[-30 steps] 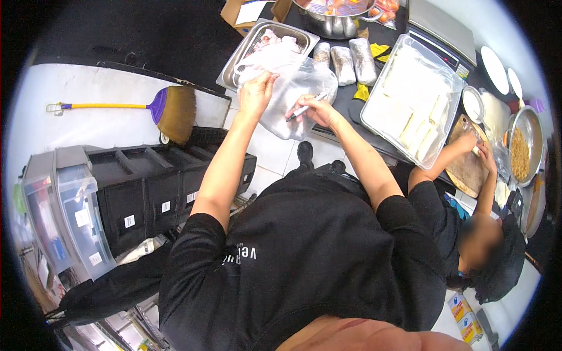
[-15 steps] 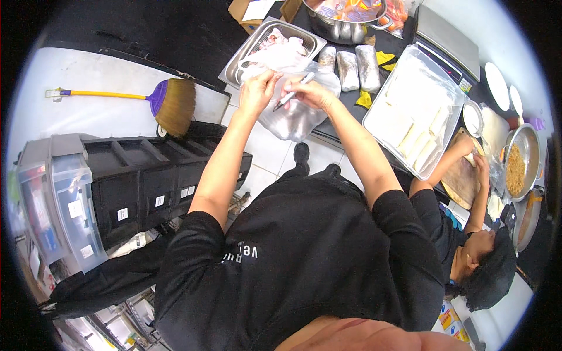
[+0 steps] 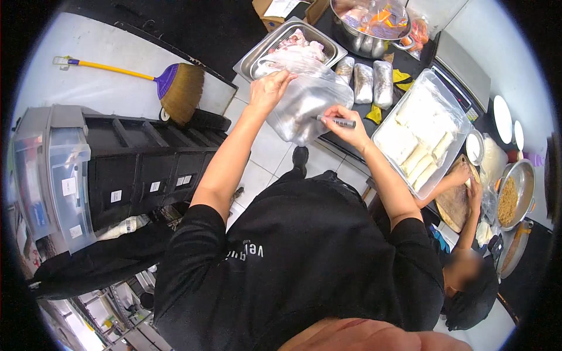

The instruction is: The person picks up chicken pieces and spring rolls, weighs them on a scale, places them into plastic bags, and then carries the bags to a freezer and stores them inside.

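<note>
My left hand (image 3: 269,90) pinches the top of a clear plastic bag (image 3: 301,117), its fingers closed on it near the front of a steel tray (image 3: 246,64) of pale pink raw pieces (image 3: 298,44). My right hand (image 3: 345,126) is closed round a grey-and-black marker (image 3: 336,120), its tip at or close to the bag. Behind the bag lie several wrapped rolls (image 3: 363,82) on the black worktop. To the right stands a clear bin (image 3: 421,131) of pale rolls.
A co-worker (image 3: 468,281) works at a wooden board (image 3: 451,210) on my right, near a pan (image 3: 512,193). A pot (image 3: 369,41) and scale (image 3: 468,64) stand at the back. A broom (image 3: 175,93) and black bins (image 3: 129,193) are on the left; tiled floor is below.
The view has shifted slightly. My right hand has moved right and down on the bag with the marker, away from my left hand, which still grips the bag's top.
</note>
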`<state>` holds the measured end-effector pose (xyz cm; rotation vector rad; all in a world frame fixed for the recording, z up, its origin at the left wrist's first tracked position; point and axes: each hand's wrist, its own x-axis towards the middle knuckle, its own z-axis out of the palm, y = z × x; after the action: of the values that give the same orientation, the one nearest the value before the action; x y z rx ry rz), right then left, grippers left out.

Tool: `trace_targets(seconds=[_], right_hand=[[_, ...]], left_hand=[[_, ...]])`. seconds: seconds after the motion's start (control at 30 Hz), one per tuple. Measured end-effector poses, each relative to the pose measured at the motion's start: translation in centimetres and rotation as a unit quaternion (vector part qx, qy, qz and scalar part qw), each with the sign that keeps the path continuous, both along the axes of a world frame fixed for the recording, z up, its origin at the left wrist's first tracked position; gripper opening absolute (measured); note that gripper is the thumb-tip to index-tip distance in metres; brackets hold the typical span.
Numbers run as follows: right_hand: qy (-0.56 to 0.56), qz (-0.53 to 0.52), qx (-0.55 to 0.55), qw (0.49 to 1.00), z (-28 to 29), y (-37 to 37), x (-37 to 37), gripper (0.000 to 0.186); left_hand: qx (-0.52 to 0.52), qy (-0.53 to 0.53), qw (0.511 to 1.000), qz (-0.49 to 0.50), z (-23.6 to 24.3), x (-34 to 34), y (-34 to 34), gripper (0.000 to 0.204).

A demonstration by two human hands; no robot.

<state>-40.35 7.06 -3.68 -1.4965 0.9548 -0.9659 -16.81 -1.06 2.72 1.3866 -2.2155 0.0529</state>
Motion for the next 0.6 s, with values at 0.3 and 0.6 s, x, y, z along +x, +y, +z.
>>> trace_targets(seconds=[0.3, 0.6], right_hand=[[0.148, -0.027, -0.324, 0.934, -0.7, 0.0, 1.9, 0.020], [0.223, 0.017, -0.286, 0.932, -1.1, 0.5, 2.8, 0.015]], left_hand=[[-0.067, -0.040, 0.997, 0.008, -0.7, 0.4, -0.8, 0.027], [-0.035, -0.019, 0.999, 0.004, -0.5, 0.1, -0.8, 0.026]])
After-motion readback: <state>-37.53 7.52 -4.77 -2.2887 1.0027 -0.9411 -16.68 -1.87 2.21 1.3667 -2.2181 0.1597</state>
